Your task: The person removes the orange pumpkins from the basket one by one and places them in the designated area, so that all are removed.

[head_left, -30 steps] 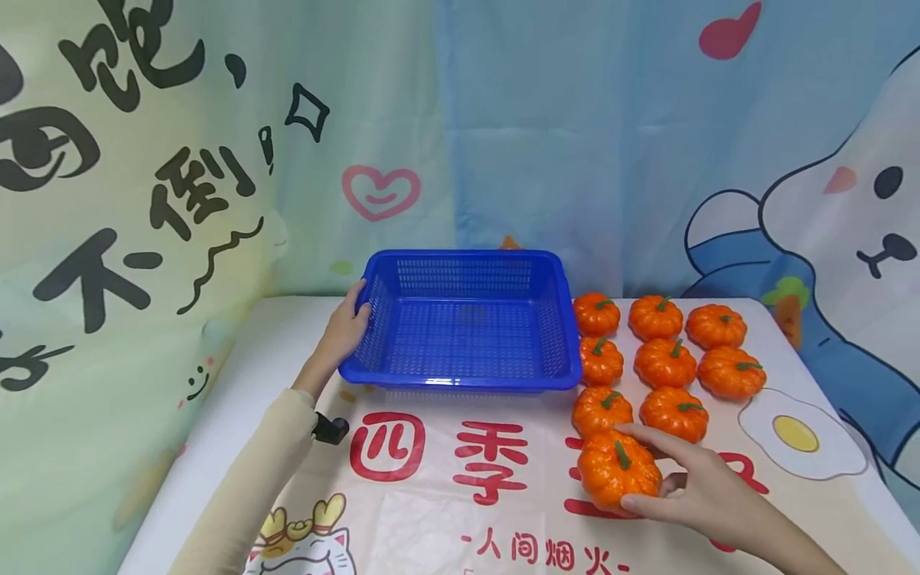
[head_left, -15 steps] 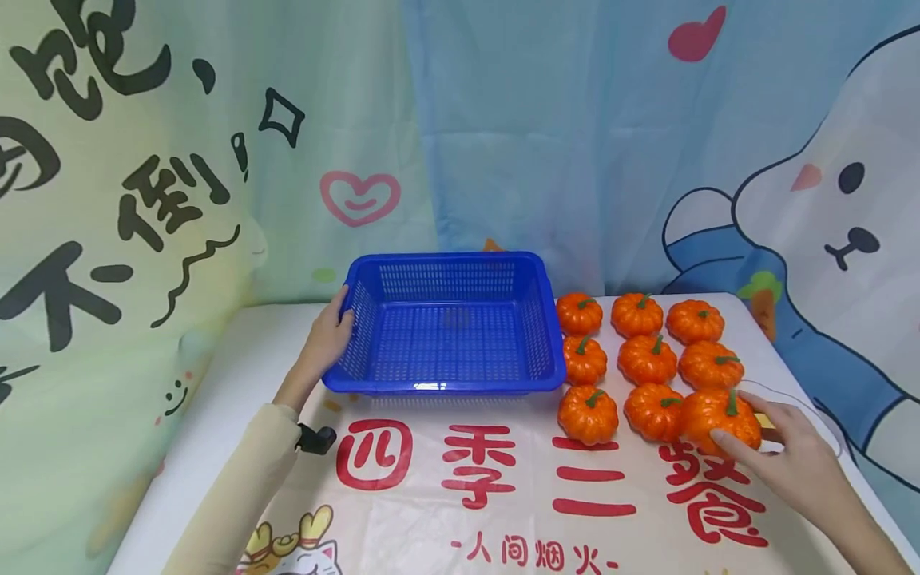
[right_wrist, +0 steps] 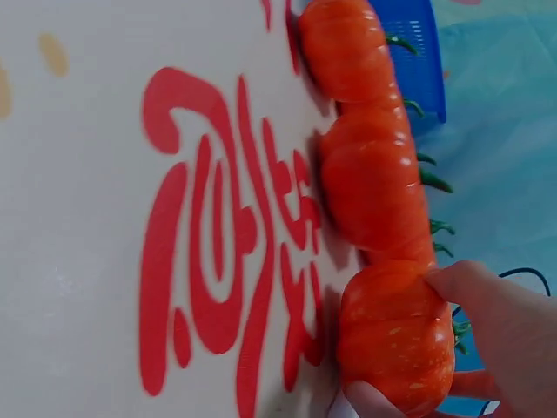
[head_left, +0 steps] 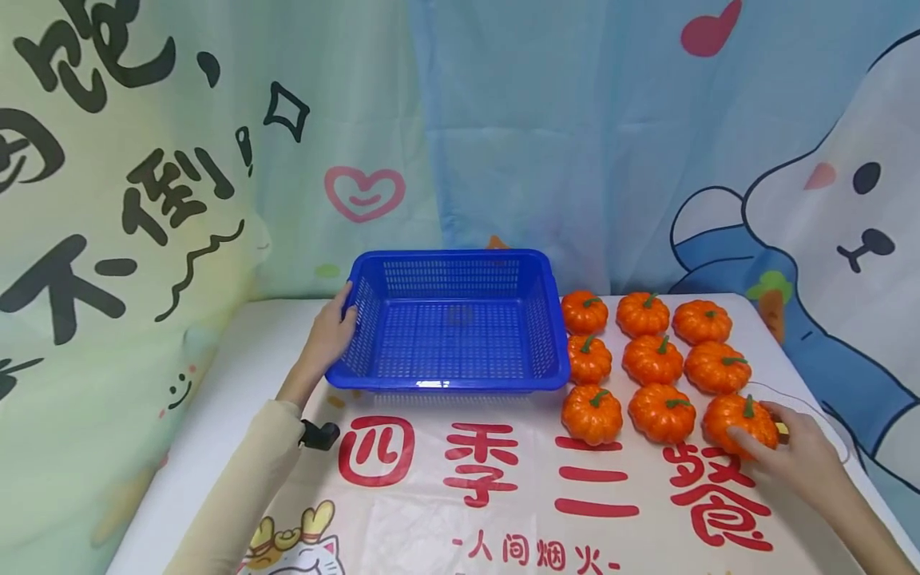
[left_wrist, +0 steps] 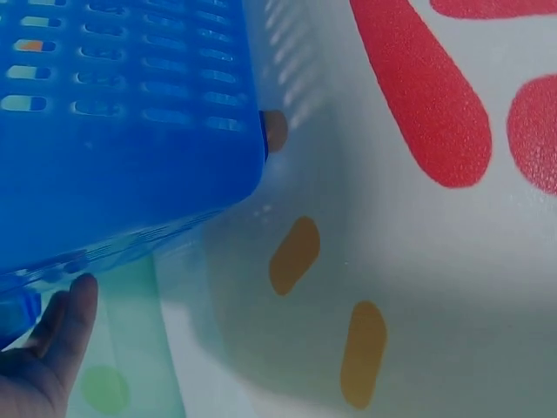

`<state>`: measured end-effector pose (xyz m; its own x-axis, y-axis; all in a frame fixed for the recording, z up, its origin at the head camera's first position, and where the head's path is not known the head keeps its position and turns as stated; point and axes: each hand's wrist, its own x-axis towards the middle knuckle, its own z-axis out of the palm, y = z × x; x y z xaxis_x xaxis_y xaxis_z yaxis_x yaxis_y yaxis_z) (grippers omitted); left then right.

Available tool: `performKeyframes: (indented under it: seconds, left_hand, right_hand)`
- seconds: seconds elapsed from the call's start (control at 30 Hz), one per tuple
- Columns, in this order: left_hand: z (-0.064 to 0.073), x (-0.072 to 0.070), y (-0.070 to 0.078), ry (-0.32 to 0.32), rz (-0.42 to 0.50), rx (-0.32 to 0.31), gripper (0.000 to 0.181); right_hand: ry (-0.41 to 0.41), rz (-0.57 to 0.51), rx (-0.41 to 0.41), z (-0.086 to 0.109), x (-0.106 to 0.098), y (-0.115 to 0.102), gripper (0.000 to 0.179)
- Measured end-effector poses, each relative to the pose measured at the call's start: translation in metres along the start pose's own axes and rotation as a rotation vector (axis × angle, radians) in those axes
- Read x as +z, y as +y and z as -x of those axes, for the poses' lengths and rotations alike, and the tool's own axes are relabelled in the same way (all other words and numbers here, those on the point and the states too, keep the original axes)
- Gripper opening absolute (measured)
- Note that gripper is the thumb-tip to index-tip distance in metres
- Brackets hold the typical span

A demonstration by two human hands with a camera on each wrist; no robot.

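Note:
A blue plastic basket (head_left: 449, 343) with perforated walls stands toward the back of the table, nothing visible inside. At its left rim my left hand (head_left: 332, 331) holds on; the left wrist view shows fingers (left_wrist: 74, 326) against the outer wall, partly hidden. My right hand (head_left: 798, 447) grips a small orange pumpkin (head_left: 736, 423) with a green stem at the front right of a pumpkin group. In the right wrist view, thumb and fingers lie around this pumpkin (right_wrist: 396, 335), which sits at table level beside a neighbouring pumpkin (right_wrist: 374, 178).
Several other orange pumpkins (head_left: 652, 359) stand in rows right of the basket, the left ones close against its side. A printed cloth (head_left: 431, 511) covers the tabletop. A patterned curtain (head_left: 503, 144) hangs directly behind.
My right hand has carried the pumpkin from in front of the left column rightward, then lowered it at the front right of the group. The left hand stays at the basket.

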<state>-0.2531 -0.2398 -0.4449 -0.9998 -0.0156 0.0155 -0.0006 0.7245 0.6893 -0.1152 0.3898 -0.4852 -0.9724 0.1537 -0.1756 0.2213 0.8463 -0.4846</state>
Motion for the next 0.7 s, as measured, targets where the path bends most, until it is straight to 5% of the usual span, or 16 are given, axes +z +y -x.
performKeyframes:
  seconds: [0.27,0.47,0.7]
  left_hand:
    - [0.002,0.001,0.004,0.104,-0.101,-0.003,0.054]
    - [0.004,0.004,0.006,0.185,-0.014,0.002,0.051]
    - [0.006,0.002,0.007,0.222,0.019,0.054,0.048]
  right_hand:
    - [0.005,-0.02,-0.025,-0.006,0.007,0.008,0.09]
    - [0.015,-0.016,-0.022,-0.007,0.0,0.008,0.098]
    - [0.153,0.048,-0.017,-0.012,-0.009,-0.02,0.092]
